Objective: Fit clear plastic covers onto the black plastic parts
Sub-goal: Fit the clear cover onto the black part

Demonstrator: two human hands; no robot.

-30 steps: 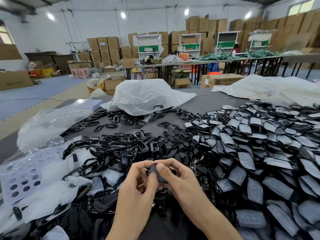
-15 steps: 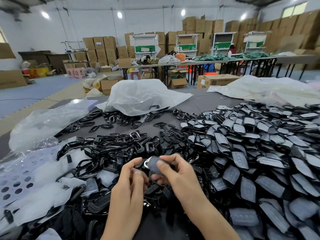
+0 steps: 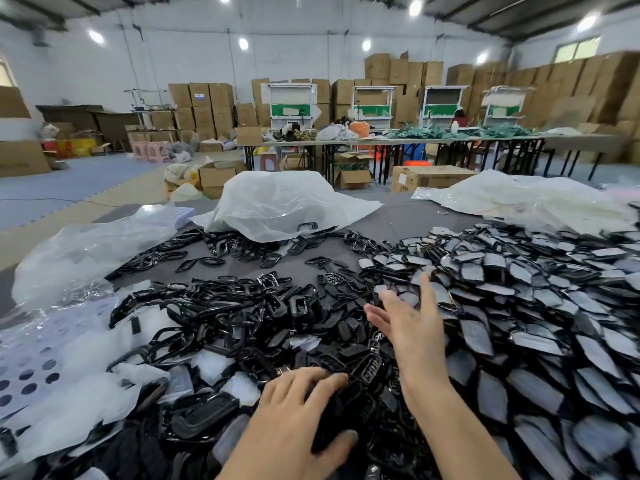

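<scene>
Right hand (image 3: 412, 323) hovers splayed above covered parts (image 3: 491, 289); left hand (image 3: 298, 414) curls onto black parts (image 3: 367, 374), grip unclear.

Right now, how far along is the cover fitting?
Done: a big heap of covered parts on the right. In hand: nothing fitted; right hand open above that heap, left hand down on loose black parts. Left: that whole uncovered pile.

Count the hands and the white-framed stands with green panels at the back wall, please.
Hands: 2, the left hand and the right hand
White-framed stands: 4
Total: 6
</scene>
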